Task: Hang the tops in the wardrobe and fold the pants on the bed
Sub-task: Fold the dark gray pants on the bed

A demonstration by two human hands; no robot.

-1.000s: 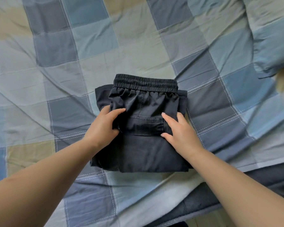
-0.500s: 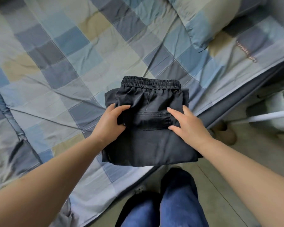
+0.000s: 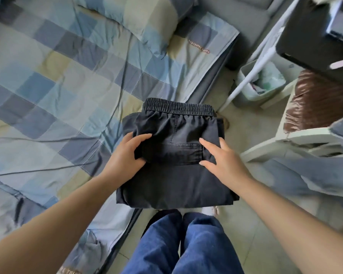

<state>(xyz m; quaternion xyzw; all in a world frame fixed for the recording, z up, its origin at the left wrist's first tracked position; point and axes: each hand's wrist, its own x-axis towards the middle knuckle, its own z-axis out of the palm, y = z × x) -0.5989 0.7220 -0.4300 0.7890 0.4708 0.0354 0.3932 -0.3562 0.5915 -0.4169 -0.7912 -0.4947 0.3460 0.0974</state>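
Folded black pants (image 3: 178,161) held between both hands (image 3: 125,155).

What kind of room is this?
Probably a bedroom. There is a bed with a checked quilt and a pillow, and two hands hold folded dark pants beside it.

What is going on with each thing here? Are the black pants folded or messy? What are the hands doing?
black pants: folded into a neat stack, waistband on the far side, held up off the bed.
left hand: grips the pants' left edge, thumb on top.
right hand: holds the right edge, thumb on top.
bed cover: spread out, wrinkled.
pillow: lying at the head of the bed.
bin: open, with rubbish inside.
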